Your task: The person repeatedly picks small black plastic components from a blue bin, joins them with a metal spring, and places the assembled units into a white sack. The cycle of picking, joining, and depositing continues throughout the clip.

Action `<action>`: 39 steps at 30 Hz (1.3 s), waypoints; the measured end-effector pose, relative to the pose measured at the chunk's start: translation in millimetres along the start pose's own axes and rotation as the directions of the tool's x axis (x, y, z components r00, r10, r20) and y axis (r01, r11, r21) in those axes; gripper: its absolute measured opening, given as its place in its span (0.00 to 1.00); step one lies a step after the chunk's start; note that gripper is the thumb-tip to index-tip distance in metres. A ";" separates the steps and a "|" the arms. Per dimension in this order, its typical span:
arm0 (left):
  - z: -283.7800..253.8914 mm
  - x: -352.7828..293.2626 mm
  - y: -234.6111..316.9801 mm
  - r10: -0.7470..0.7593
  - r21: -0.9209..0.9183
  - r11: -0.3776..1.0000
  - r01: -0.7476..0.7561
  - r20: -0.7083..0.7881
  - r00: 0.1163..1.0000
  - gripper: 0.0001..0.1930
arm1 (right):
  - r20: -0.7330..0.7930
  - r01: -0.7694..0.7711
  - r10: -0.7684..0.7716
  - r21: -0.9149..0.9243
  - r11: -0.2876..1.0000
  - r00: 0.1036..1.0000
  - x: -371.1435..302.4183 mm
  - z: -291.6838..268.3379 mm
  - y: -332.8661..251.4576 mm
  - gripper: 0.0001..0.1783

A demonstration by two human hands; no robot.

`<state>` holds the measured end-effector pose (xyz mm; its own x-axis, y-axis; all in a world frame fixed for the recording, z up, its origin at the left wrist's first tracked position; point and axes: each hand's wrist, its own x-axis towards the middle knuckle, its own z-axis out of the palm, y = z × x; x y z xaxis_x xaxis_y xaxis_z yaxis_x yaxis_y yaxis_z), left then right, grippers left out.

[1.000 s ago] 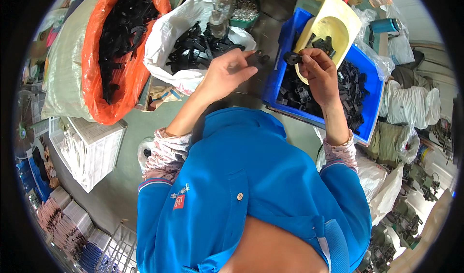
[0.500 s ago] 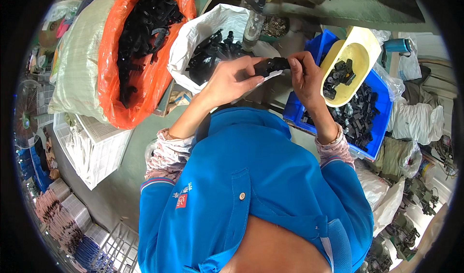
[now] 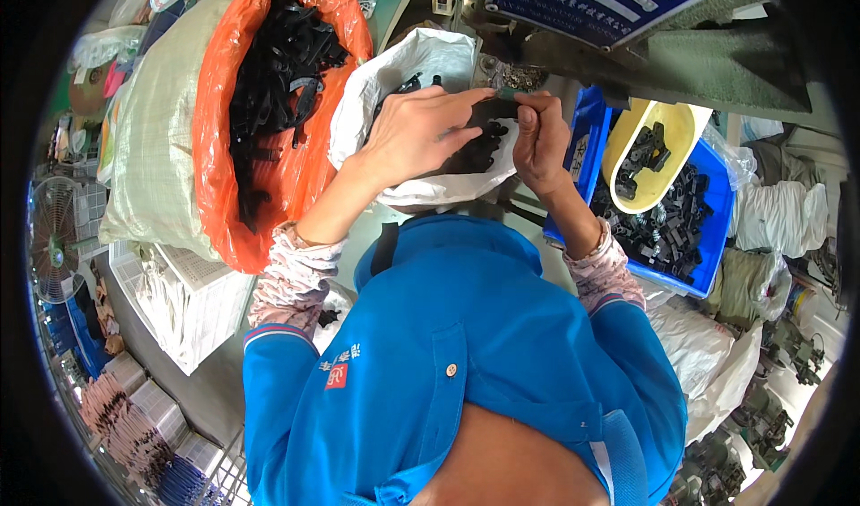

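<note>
Pinching a small narrow dark piece (image 3: 508,94), the right hand (image 3: 542,142) should hold steady beside the left hand (image 3: 408,133), whose thumb and forefinger are spread.

Bright; highlights on orange liner (image 3: 213,148); machine arm (image 3: 730,69) blurred; fisheye edges bent, corners black.
</note>
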<state>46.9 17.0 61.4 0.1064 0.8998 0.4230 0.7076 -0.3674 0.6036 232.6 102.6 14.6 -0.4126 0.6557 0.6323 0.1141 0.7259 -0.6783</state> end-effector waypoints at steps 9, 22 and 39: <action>-16.4 31.4 -32.2 0.181 0.046 0.982 -0.181 0.020 0.983 0.12 | -0.138 -0.022 0.005 -0.125 0.992 0.990 22.7 17.8 2.7 0.06; -22.9 53.0 -32.8 -0.253 0.113 0.967 0.227 0.378 0.890 0.13 | 0.024 -0.483 0.483 0.000 0.876 0.875 26.0 16.9 28.3 0.14; -14.7 17.6 -34.7 -0.133 -0.045 0.989 0.141 0.149 0.980 0.09 | 0.262 0.043 0.134 -0.576 0.817 0.956 15.7 33.5 188.8 0.16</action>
<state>14.0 42.2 57.9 0.1144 0.9657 0.2332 0.6832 -0.2469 0.6872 217.3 243.0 -116.0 -0.6159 0.6695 0.4153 0.5955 0.7407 -0.3110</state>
